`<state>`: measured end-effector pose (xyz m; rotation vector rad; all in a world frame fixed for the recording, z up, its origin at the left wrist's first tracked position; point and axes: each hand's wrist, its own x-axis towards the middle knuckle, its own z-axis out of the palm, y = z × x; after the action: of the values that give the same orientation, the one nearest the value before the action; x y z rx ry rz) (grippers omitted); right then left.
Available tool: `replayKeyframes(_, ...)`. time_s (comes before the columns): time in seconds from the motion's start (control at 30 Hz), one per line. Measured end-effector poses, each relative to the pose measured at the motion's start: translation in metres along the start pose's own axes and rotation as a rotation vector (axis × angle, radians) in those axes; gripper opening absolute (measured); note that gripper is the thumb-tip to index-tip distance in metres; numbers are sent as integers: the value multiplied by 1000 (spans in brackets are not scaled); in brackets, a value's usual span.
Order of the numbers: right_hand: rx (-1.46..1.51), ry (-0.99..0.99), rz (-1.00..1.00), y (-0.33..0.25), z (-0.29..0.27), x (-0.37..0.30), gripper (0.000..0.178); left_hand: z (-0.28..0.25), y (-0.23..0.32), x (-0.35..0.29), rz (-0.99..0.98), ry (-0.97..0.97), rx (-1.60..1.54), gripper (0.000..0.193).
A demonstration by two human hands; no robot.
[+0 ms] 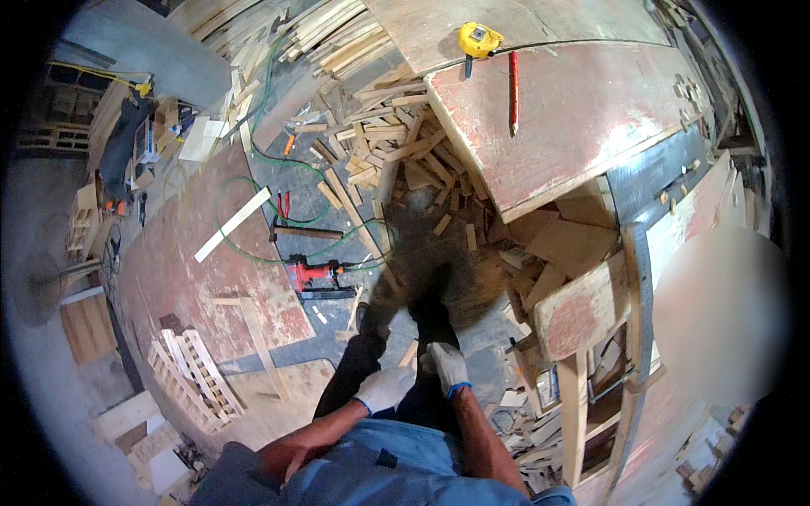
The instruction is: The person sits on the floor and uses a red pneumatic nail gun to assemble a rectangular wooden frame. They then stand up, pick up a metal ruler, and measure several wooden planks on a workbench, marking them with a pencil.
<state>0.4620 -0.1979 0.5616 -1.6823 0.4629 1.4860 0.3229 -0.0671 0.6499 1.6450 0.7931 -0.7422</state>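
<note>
Ahead, leftward of left hand: red nailer

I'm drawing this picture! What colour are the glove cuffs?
The glove cuffs are blue, in the head view.

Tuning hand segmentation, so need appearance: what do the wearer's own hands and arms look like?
Left hand and right hand each wear an off-white glove with a blue cuff edge. Forearms are bare; blue top. No cables seen on the arms; glove markings too small to tell.
</note>
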Motion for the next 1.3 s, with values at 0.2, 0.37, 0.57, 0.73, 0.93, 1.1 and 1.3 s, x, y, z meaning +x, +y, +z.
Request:
replayKeyframes(0.2, -154, 9, -91, -37, -54, 39, 33, 2, 41, 54, 125, 135, -192, 41)
replayKeyframes(0.37, -195, -42, -46, -92, -57, 30, 33, -11, 67, 73, 67, 135, -362, 42)
replayKeyframes(0.57, -304, -96, -114, -89, -57, 72, 30, -26, 55, 113, -55, 95, -546, 40)
replayKeyframes(0.73, -44, -70, 10, -84, -52, 106, 25, -37, 17, 163, -17, 99, -475, 41)
replayKeyframes(0.93, -150, 101, 0, -102, -22, 186, 27, -46, -23, 257, -141, 226, -819, 35)
replayKeyframes(1.1, -421, 4, 15, -118, 21, 268, 28, -67, -64, 325, 50, 463, -664, 33)
replayKeyframes(1.3, -513, 3, 133, -100, 46, 399, 43, -80, -116, 367, -93, 344, -1111, 31)
